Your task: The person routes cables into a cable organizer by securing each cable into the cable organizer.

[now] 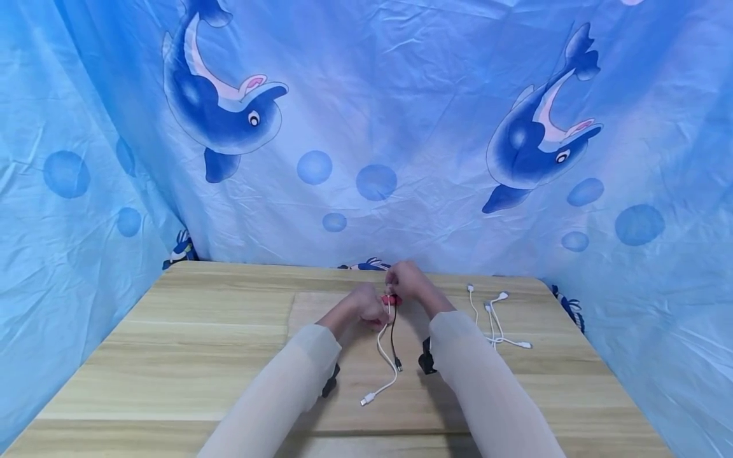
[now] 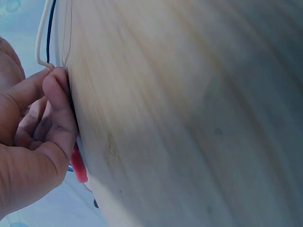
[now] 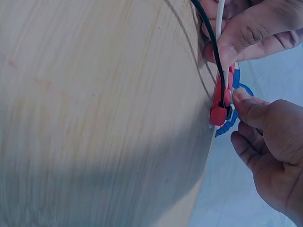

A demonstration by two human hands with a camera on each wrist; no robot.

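A red cable holder (image 1: pixel 391 299) lies on the board between the two hands; its grooved side shows in the right wrist view. A white cable (image 3: pixel 219 23) and a black cable (image 3: pixel 210 35) run into it. My left hand (image 1: pixel 368 303) pinches the white cable just on the near side of the holder, thumb laid along it. Beyond the holder, my right hand (image 1: pixel 406 280) has thumb and fingers curled together at a small pale end in line with the white cable, mostly hidden by the fingers. Towards me trail the white cable's plug (image 1: pixel 368 399) and the black cable's plug (image 1: pixel 398 364).
Several white cables (image 1: pixel 497 337) lie loosely tangled on the right of the wooden table (image 1: pixel 200 356). A thin wooden board (image 1: pixel 355 416) sits under the hands. A blue dolphin-print curtain (image 1: pixel 366 114) hangs behind the table's far edge and along both sides.
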